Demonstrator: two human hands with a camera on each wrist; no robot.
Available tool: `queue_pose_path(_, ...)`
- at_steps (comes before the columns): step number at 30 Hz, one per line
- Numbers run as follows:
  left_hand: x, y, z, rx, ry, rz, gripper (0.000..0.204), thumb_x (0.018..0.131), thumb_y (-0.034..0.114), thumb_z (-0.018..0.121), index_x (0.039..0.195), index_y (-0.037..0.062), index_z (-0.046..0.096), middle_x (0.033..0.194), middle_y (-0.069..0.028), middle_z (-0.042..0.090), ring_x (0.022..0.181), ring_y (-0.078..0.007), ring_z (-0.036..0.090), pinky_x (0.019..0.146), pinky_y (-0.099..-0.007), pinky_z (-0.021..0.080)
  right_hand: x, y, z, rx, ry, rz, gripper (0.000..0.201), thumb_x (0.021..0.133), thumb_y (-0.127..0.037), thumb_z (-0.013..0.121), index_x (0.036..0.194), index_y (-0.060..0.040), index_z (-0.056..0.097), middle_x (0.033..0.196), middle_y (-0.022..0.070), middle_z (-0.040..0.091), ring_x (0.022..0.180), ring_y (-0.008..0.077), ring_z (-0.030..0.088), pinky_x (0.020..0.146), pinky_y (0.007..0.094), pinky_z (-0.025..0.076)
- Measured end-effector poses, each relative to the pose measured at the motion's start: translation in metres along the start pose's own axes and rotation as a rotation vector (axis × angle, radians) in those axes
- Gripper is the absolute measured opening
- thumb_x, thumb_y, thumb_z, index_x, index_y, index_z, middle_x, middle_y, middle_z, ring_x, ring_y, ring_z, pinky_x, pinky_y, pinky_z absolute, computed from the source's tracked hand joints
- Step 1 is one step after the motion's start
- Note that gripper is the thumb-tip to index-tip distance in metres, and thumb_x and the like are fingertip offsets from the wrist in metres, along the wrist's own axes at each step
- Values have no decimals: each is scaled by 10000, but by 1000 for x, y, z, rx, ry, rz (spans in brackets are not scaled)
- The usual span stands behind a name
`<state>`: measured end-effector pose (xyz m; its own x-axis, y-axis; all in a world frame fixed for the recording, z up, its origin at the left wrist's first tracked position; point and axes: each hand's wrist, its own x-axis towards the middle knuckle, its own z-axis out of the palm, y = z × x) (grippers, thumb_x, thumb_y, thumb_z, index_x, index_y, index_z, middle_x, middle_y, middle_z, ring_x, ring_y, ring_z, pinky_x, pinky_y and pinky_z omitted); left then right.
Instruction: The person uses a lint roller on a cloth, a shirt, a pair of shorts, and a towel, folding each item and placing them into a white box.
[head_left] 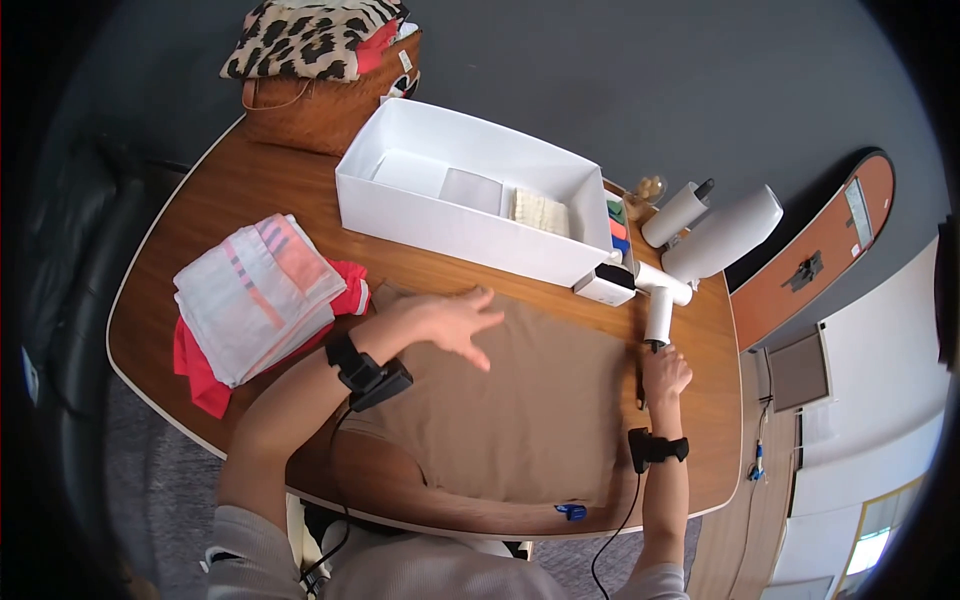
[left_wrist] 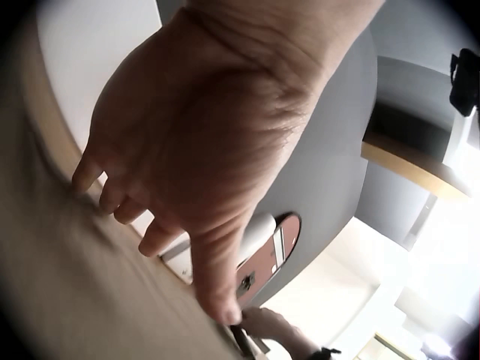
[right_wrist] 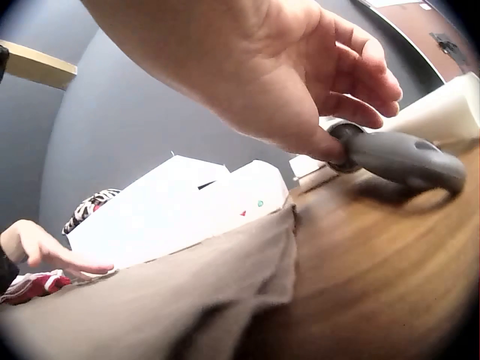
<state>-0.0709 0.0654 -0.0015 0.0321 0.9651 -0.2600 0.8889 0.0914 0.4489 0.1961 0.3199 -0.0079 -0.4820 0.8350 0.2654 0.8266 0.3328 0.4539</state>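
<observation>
A brown garment [head_left: 520, 400] lies spread across the wooden table. Over its upper left part my left hand [head_left: 450, 325] hovers palm down, fingers and thumb spread, holding nothing. At the table's right side lies a white hair dryer [head_left: 658, 315] with a grey end piece [right_wrist: 409, 157] that forms a loop. My right hand [head_left: 667, 378] pinches the end of its handle between thumb [right_wrist: 330, 146] and forefinger, the other fingers loosely curled above. In the right wrist view the garment's edge [right_wrist: 289, 232] lies left of the hair dryer.
Folded white-pink cloths [head_left: 255, 300] lie on a red garment [head_left: 200, 375] at left. Behind stands a white box [head_left: 470, 240] containing a cream cloth [head_left: 540, 212]. A brown bag [head_left: 310, 120], white bottle-like items [head_left: 725, 235] and a small blue object [head_left: 571, 512] are also on the table.
</observation>
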Motion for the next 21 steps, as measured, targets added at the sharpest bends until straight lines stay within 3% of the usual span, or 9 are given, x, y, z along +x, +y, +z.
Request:
queue_pose_path(1, 0, -6, -7, -36, 69, -9, 837, 708, 450, 649, 1317, 1, 291, 1384, -227, 208, 1305, -341, 160, 1051, -370, 209, -3, -3, -16, 24, 12, 39, 295, 811, -311, 526, 840, -19, 540, 811, 108, 590, 736, 230, 613, 577, 343, 516)
queue_pose_path(4, 16, -20, -9, -3, 209, -104, 646, 714, 236, 679, 1239, -4, 387, 1231, -209, 398, 1190, -340, 341, 963, -346, 335, -5, -10, -28, 311, 166, -209, 239, 762, -266, 589, 847, -48, 539, 834, 98, 576, 786, 251, 593, 584, 341, 505)
queue_pose_path(8, 40, -18, 4, 71, 390, -122, 526, 670, 126, 701, 1129, 17, 469, 1107, -166, 460, 1071, -312, 427, 878, -367, 388, 13, -31, -22, 630, 140, -628, 212, 689, -137, 626, 866, -66, 533, 881, 91, 561, 838, 281, 560, 731, 368, 442)
queue_pose_path(9, 46, -19, 7, 50, 418, -124, 505, 666, 125, 706, 1107, 24, 482, 1099, -161, 469, 1054, -307, 440, 868, -367, 393, 19, -36, -8, 588, 154, -603, 207, 682, -88, 599, 878, -67, 535, 859, 99, 574, 841, 279, 557, 763, 374, 423)
queue_pose_path(12, 56, -24, 2, -52, 409, -153, 384, 641, 113, 719, 968, 33, 534, 999, -137, 528, 959, -292, 498, 805, -360, 417, 35, -33, -1, 607, -34, -635, 195, 671, -53, 569, 864, -65, 550, 830, 102, 587, 842, 287, 555, 737, 379, 432)
queue_pose_path(13, 57, -27, 1, -96, 387, -164, 334, 631, 108, 724, 909, 35, 554, 952, -128, 553, 919, -287, 520, 778, -357, 426, 41, -32, -5, 512, -241, -552, 156, 658, -50, 570, 815, -58, 569, 804, 110, 598, 842, 306, 553, 724, 383, 441)
queue_pose_path(16, 63, -34, -6, -203, 238, -132, 239, 596, 84, 722, 755, 29, 553, 781, -112, 581, 792, -277, 553, 699, -348, 437, 38, -18, -17, 689, -274, -652, 112, 650, -48, 574, 761, -54, 573, 806, 124, 599, 829, 325, 558, 722, 382, 447)
queue_pose_path(19, 63, -38, -4, -186, 312, -22, 176, 593, 62, 688, 669, 26, 534, 695, -100, 573, 731, -273, 554, 648, -347, 433, 31, -14, -20, 812, -150, -622, 110, 643, -41, 580, 752, -52, 572, 808, 141, 598, 803, 326, 568, 724, 376, 451)
queue_pose_path(21, 61, -38, -2, -254, 361, -77, 162, 603, 52, 668, 683, 27, 528, 711, -103, 568, 725, -271, 549, 639, -349, 428, 24, -11, -27, 861, -117, -519, 121, 635, -40, 585, 755, -48, 571, 808, 141, 597, 791, 323, 570, 712, 380, 453)
